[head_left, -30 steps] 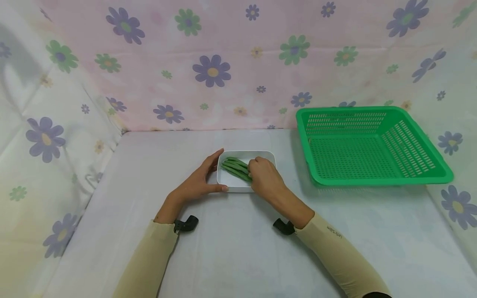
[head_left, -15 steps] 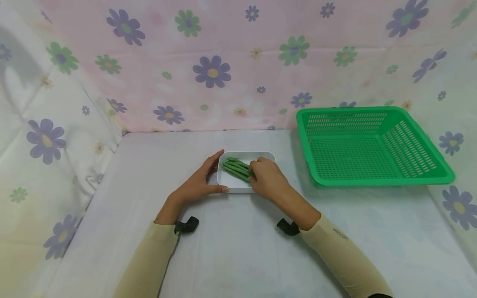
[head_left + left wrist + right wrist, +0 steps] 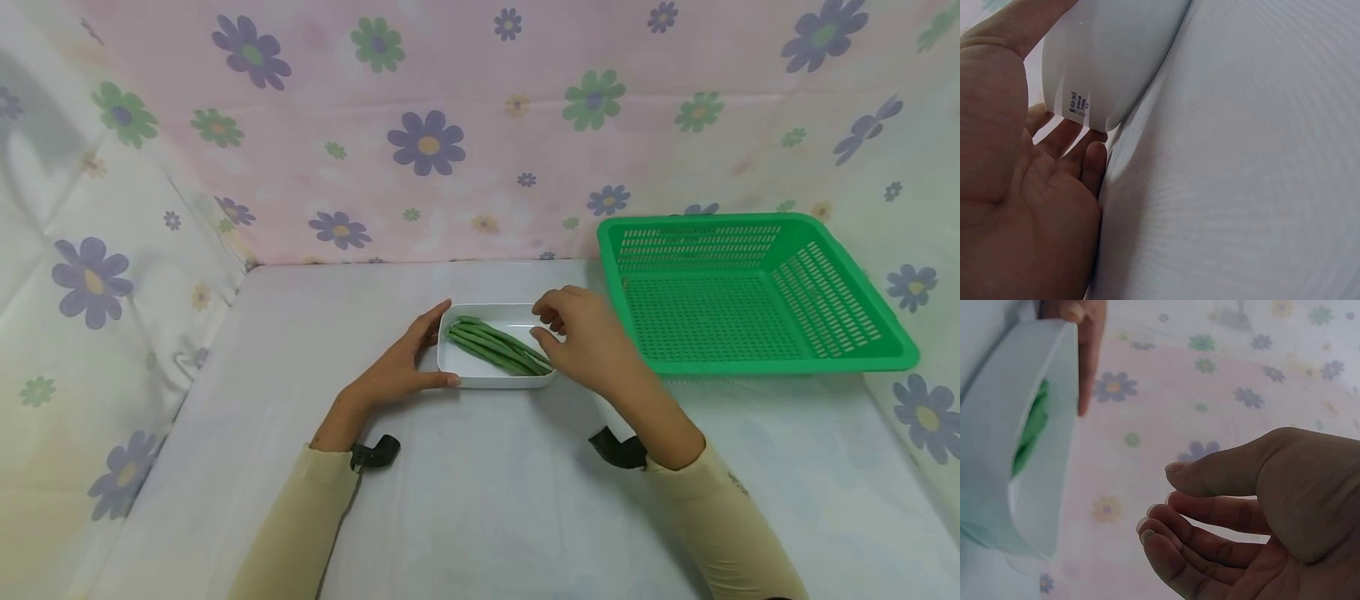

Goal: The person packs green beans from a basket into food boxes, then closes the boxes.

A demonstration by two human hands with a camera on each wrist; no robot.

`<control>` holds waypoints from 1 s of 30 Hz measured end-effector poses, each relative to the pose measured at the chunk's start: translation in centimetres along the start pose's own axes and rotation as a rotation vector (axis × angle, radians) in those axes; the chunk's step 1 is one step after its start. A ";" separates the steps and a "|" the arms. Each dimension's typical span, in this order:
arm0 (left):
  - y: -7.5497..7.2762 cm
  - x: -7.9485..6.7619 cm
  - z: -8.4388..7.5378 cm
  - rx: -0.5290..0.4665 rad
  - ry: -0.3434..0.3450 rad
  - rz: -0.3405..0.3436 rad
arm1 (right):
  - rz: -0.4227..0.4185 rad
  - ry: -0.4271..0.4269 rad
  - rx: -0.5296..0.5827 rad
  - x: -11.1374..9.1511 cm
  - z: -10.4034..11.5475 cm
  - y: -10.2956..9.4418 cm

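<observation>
A bundle of green beans lies slantwise in a shallow white rectangular container on the table, fully uncovered in the head view. My left hand grips the container's left end, its thumb along the front wall and its fingers round the far side. In the left wrist view, fingertips touch the printed end wall. My right hand is raised over the container's right end, fingers loosely bent and holding nothing. The right wrist view shows the right hand apart from the container, with the beans partly visible inside.
To the right of the container stands a large green perforated plastic basket, just beyond my right hand. White cloth covers the table. A flowered cloth hangs behind and at the sides.
My right hand has let go of the green beans and moved up and right, off them. The bundle now shows its full length. My left hand and the container stay in place.
</observation>
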State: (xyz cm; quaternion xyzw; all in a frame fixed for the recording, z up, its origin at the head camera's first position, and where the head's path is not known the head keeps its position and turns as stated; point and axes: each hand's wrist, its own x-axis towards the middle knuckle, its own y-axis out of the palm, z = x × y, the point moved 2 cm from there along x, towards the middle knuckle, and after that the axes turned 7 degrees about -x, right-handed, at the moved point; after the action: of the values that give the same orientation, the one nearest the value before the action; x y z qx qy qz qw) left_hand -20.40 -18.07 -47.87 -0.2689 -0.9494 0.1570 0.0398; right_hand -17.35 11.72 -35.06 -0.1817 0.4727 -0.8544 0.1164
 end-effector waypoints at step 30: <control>0.0 -0.2 -0.5 0.010 -0.017 -0.003 | -0.101 0.148 -0.008 -2.4 -8.6 -8.9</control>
State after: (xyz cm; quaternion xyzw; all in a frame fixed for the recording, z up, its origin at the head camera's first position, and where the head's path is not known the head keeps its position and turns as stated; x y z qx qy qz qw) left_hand -20.17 -18.00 -47.42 -0.2658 -0.9494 0.1641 0.0335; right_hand -19.06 23.86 -32.15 -0.1422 0.4737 -0.8683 0.0370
